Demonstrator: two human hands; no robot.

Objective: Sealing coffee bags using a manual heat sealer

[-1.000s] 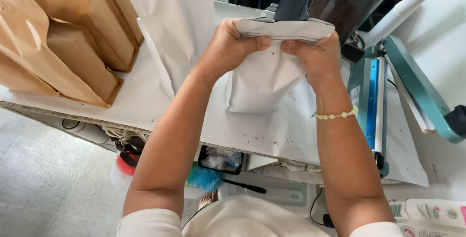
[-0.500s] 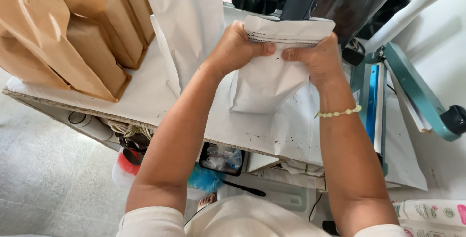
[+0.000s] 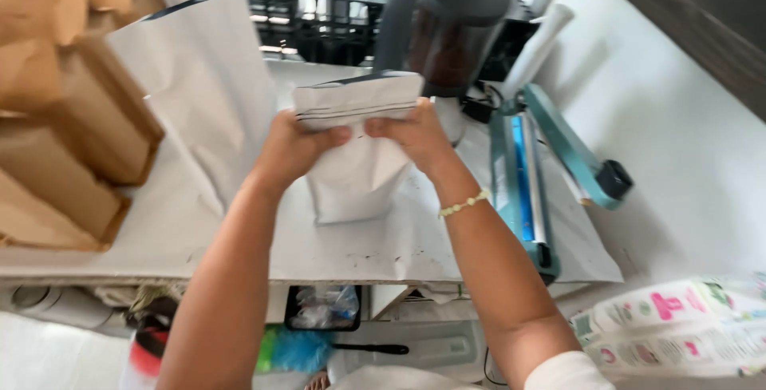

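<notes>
Between both hands, white pouch (image 3: 357, 168), upright, creased

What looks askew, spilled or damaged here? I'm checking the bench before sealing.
Nothing is spilled or torn. The white paper pouch stands upright on the white paper-covered table, its top folded in the grip of the left hand and right hand. Only dark specks mark the paper.

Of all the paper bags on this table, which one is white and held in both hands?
The white paper pouch standing upright mid-table, its folded top pinched by the left hand and right hand. The brown paper bags sit untouched at the left.
</notes>
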